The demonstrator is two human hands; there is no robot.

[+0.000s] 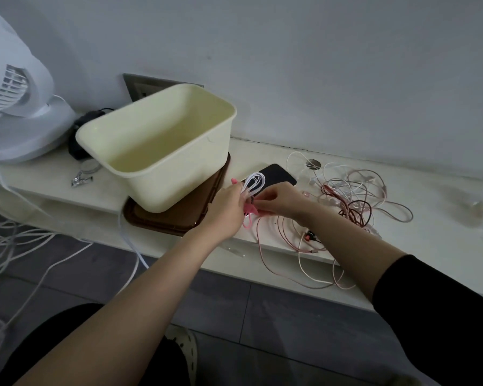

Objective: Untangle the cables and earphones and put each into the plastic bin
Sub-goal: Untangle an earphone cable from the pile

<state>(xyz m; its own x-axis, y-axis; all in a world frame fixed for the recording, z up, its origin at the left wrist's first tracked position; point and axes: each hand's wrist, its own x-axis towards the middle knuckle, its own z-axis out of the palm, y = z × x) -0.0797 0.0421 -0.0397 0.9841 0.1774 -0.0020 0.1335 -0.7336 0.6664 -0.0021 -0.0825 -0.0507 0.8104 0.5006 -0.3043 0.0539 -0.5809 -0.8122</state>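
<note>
— What stands left of the grip?

— A cream plastic bin (179,188), rectangular with rounded corners, its walls smooth and faintly glossy. It sits on a dark brown tray (165,222), just left of the two hands. Only its own pale floor shows inside.

— And the grip itself?

— The left hand (226,210) clasps a white cable (253,185) wound into slim oval loops that fan out above its fingers. The right hand (279,201) meets it, fingertips pinching the foot of the same coil. A pink strand (247,222) dangles beneath both hands.

— Anything beyond them?

— A flat black phone (278,175) with rounded corners lies just past the loops.

— And right of the grip?

— A loose tangle of cables (352,196), thin and rubbery, in white, pale pink and dark red. It sprawls over the off-white ledge (435,218), well apart from the bin, and a few strands droop over the front edge.
</note>
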